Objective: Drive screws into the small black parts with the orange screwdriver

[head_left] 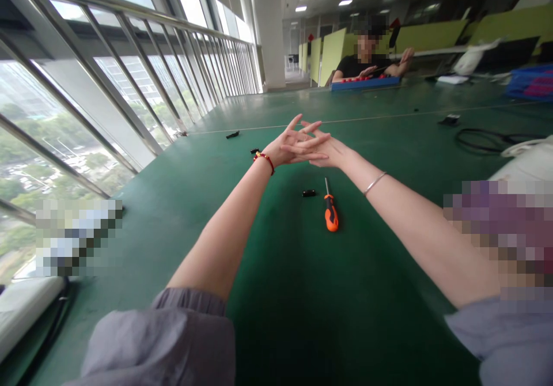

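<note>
Both my arms reach forward over the green table (276, 271). My left hand (291, 144), with a red beaded bracelet (271, 164) at the wrist, has its fingers stretched out. They overlap the fingers of my right hand (330, 150), which are also extended and partly hidden behind the left ones. A silver bangle (375, 183) circles my right forearm. No object shows in either hand. Below the hands lies a screwdriver (331, 213) with an orange and black handle, its shaft pointing away from me. Just left of its shaft is a small black piece (309, 193).
More small black pieces (232, 135) lie beyond my left wrist. A metal railing (129, 23) runs along the left by windows. Across the table a person (365, 66) sits behind a blue tray (365, 84) with red items. A black cable (484, 141) lies at right.
</note>
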Action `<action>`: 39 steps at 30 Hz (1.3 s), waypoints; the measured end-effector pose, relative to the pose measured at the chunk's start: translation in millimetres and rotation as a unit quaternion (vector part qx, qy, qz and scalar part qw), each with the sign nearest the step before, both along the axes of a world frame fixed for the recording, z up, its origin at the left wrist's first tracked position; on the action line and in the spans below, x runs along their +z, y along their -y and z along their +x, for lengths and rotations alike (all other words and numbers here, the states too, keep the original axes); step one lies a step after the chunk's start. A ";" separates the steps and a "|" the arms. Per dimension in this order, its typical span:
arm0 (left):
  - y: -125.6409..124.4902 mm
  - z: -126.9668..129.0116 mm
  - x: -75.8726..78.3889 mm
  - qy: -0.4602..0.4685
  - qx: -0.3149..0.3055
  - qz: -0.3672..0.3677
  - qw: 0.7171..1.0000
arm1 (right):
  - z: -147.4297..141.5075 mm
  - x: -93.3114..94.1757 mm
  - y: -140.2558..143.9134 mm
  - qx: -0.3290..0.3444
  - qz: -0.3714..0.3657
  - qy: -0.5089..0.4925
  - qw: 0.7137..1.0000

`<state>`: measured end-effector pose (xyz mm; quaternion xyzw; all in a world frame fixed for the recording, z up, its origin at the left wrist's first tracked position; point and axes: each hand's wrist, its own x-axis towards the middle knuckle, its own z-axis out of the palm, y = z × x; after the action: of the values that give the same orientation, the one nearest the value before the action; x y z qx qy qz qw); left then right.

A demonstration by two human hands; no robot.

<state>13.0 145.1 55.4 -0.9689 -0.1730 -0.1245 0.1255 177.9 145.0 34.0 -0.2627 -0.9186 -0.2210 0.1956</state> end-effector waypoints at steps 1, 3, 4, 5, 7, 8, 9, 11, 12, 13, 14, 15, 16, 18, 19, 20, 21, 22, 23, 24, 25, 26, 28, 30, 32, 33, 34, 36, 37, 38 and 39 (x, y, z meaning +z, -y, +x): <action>5.9 -1.5 5.1 -0.001 0.001 -0.002 1.000 | 3.9 4.6 3.6 0.021 0.011 0.017 1.000; 18.5 -4.7 9.1 0.017 0.021 -0.014 1.000 | 9.3 10.5 14.1 0.038 0.036 0.030 0.998; 25.2 -6.0 7.6 0.039 0.042 -0.029 0.998 | 11.0 11.4 21.2 0.045 0.049 0.039 0.997; 32.2 -6.9 3.6 0.073 0.070 -0.050 0.994 | 12.4 10.7 29.3 0.051 0.058 0.051 0.996; 47.4 -7.5 -9.9 0.175 0.141 -0.106 0.969 | 16.3 5.6 48.3 0.051 0.051 0.070 0.995; 55.2 -7.2 -18.4 0.238 0.183 -0.139 0.944 | 19.0 1.6 58.8 0.026 0.038 0.047 0.998; 63.0 -6.9 -27.3 0.296 0.227 -0.178 0.910 | 22.4 -2.7 69.5 -0.009 0.021 0.007 1.000; 77.0 -6.7 -44.1 0.361 0.297 -0.273 0.841 | 30.3 -11.1 90.9 -0.079 -0.026 -0.079 0.993; 83.0 -7.2 -51.1 0.366 0.305 -0.316 0.820 | 34.2 -14.7 101.1 -0.090 -0.048 -0.104 0.989; 88.1 -8.3 -56.8 0.360 0.295 -0.345 0.815 | 37.7 -17.7 110.9 -0.090 -0.064 -0.130 0.985; 92.3 -9.8 -61.1 0.350 0.273 -0.356 0.822 | 40.4 -20.3 120.2 -0.094 -0.074 -0.163 0.979; 95.8 -11.6 -64.1 0.341 0.251 -0.355 0.834 | 42.2 -22.4 128.8 -0.095 -0.094 -0.185 0.974; 98.7 -13.4 -65.9 0.329 0.232 -0.347 0.847 | 43.1 -24.2 136.6 -0.093 -0.117 -0.208 0.967; 103.1 -16.4 -66.8 0.304 0.214 -0.321 0.871 | 42.4 -27.2 149.5 -0.081 -0.156 -0.223 0.959; 105.0 -17.2 -66.4 0.289 0.210 -0.307 0.882 | 41.4 -28.6 154.4 -0.075 -0.175 -0.228 0.955; 106.8 -17.6 -65.6 0.273 0.207 -0.292 0.893 | 40.1 -29.9 158.2 -0.078 -0.196 -0.235 0.949; 108.5 -17.6 -64.6 0.258 0.203 -0.278 0.903 | 39.0 -31.1 160.9 -0.078 -0.212 -0.232 0.946; 110.0 -17.3 -63.6 0.244 0.200 -0.268 0.910 | 38.2 -32.2 162.7 -0.078 -0.222 -0.219 0.947; 111.5 -16.9 -62.7 0.235 0.199 -0.260 0.915 | 37.7 -33.2 163.7 -0.075 -0.229 -0.199 0.950; 112.7 -16.4 -61.8 0.227 0.198 -0.255 0.919 | 37.8 -34.0 164.2 -0.071 -0.232 -0.175 0.954; 113.8 -15.9 -61.1 0.222 0.199 -0.251 0.921 | 38.2 -34.7 164.4 -0.066 -0.235 -0.152 0.958; 114.8 -15.5 -60.4 0.218 0.198 -0.248 0.923 | 38.9 -35.2 164.4 -0.060 -0.237 -0.133 0.961; 116.3 -14.9 -59.4 0.214 0.196 -0.244 0.925 | 40.2 -35.8 164.4 -0.052 -0.239 -0.106 0.964; 117.7 -14.4 -58.7 0.213 0.197 -0.242 0.926 | 40.6 -35.9 164.6 -0.049 -0.237 -0.087 0.966; 119.1 -13.8 -58.0 0.214 0.207 -0.237 0.925 | 39.8 -35.7 165.2 -0.054 -0.230 -0.078 0.969; 119.8 -13.6 -57.8 0.213 0.216 -0.232 0.924 | 39.1 -35.5 165.5 -0.058 -0.227 -0.078 0.969; 120.4 -13.4 -57.5 0.211 0.226 -0.223 0.924 | 38.3 -35.4 165.9 -0.062 -0.223 -0.083 0.969; 121.4 -13.2 -57.0 0.203 0.246 -0.205 0.925 | 36.1 -35.2 167.0 -0.067 -0.205 -0.098 0.972; 121.6 -13.2 -56.8 0.199 0.253 -0.197 0.926 | 34.8 -35.2 167.7 -0.069 -0.188 -0.111 0.973; 121.7 -13.4 -56.6 0.195 0.255 -0.193 0.927 | 33.4 -35.2 168.7 -0.071 -0.166 -0.128 0.975; 121.6 -13.7 -56.4 0.191 0.254 -0.192 0.928 | 31.8 -35.4 170.0 -0.077 -0.140 -0.154 0.975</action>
<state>-0.6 23.5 -1.0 -0.8559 -0.4546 -0.2360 -0.0708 209.7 -25.1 -1.4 -0.3882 -0.8764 -0.0618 0.2781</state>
